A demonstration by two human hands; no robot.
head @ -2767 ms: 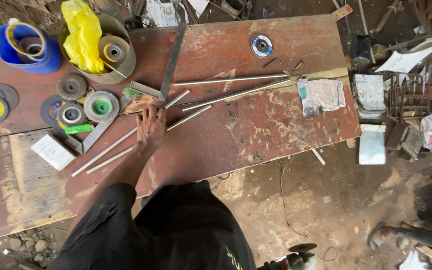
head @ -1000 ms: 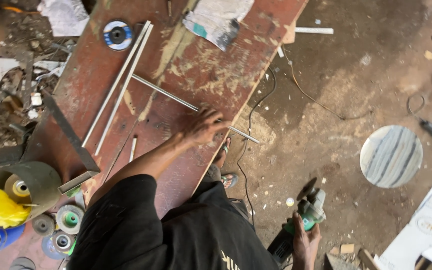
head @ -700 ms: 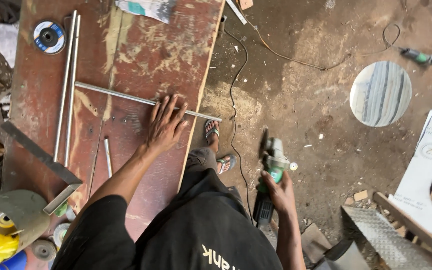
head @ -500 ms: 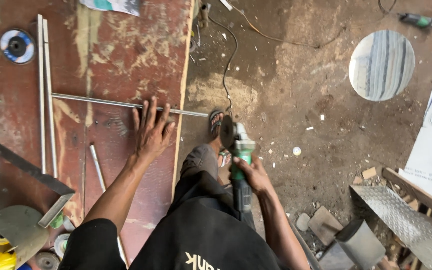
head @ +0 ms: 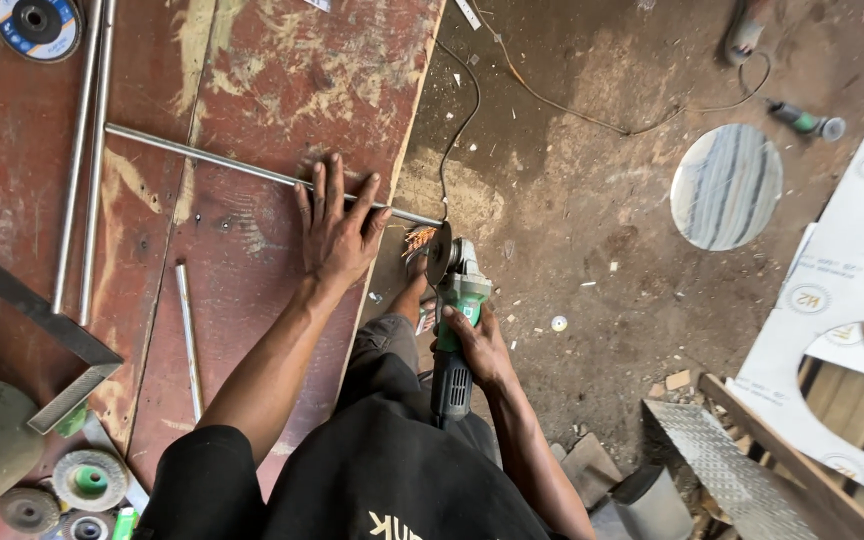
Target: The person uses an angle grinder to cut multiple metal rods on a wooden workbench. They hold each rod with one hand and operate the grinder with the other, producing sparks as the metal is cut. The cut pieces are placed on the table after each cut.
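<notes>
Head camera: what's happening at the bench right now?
A person presses the left hand flat on a thin metal rod that lies across a worn red board, its end sticking out past the board's edge. The right hand grips a green angle grinder with its disc at the rod's overhanging end, where orange sparks show. Two more long rods lie alongside, a short rod nearer the body, and a steel square at the left.

Cutting disc (head: 37, 22) and steel square (head: 27, 310) cut off by edges
</notes>
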